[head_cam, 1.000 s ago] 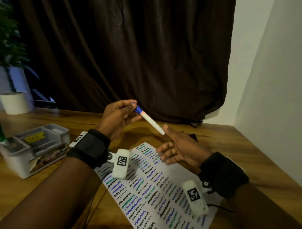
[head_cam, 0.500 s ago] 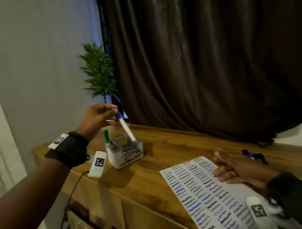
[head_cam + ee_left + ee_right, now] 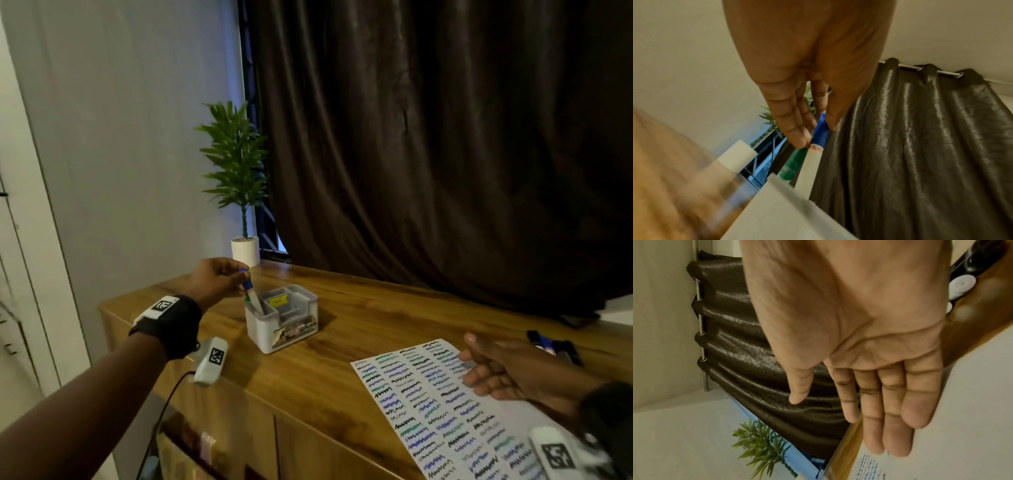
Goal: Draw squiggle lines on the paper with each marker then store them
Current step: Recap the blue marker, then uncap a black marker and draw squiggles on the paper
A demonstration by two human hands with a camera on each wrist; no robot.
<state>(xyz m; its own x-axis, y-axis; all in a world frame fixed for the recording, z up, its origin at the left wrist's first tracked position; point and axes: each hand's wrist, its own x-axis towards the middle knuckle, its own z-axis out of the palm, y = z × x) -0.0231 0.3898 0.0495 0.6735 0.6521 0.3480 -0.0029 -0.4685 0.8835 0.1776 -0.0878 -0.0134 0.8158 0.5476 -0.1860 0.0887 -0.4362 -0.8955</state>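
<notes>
At left end of counter [image 3: 342, 329], blue-capped marker [image 3: 251, 291] is pinched at cap by left hand [image 3: 214, 282], barrel already inside near compartment of white organizer [image 3: 281, 318], beside 1 green marker [image 3: 792, 165]. Barrel should be kept upright, released only when bottom is felt. Right hand [image 3: 513, 370] is laid flat on paper [image 3: 428, 404], fingers straight, nothing held. Counted: 2 markers in organizer, at least 2 dark markers [image 3: 551, 346] near back edge, 1 paper.

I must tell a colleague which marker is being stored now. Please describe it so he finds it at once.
On the wooden cabinet, find the white organiser box near the potted plant. The blue-capped marker stands in its left compartment, pinched by the left hand, beside a green-capped marker.
</notes>
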